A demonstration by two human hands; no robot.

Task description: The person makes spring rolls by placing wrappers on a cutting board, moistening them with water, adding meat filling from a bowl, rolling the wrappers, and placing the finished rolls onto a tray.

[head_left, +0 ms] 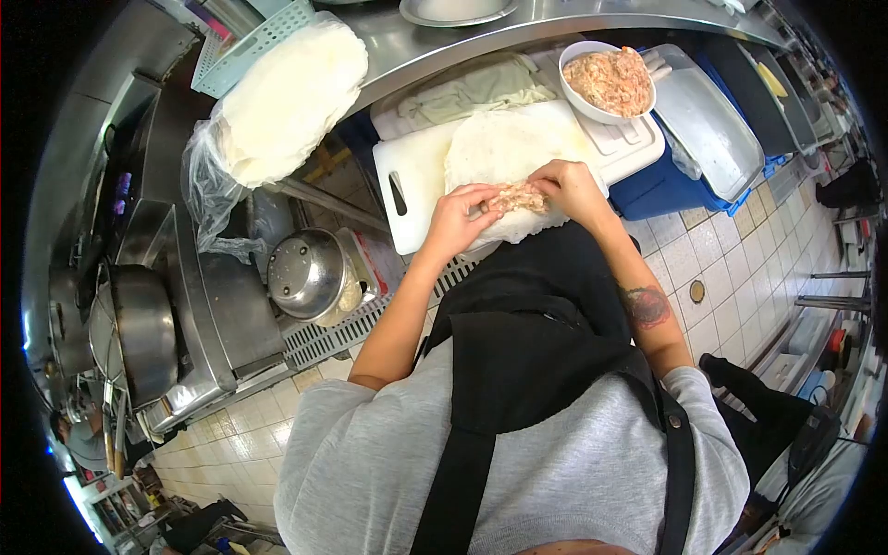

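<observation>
On a white cutting board [421,162] in front of me lies a thin, pale round wrapper sheet [504,143]. A strip of minced meat filling [520,197] sits across its near part. My left hand [461,218] has its fingers closed on the left end of that strip. At the right end, the bent fingers of my right hand [566,188] press together on the filling; its fingertips are partly hidden. Beyond the right hand, a white bowl [581,104] holds a heap of minced meat [609,80], with a pale handle beside it.
A stack of pale sheets [296,102] in a plastic bag [211,190] hangs over the counter edge at upper left, beside a green basket [264,46]. A metal tray [708,129] tops a blue container [661,191] at right. A metal bowl [303,273] and pot [146,328] stand left.
</observation>
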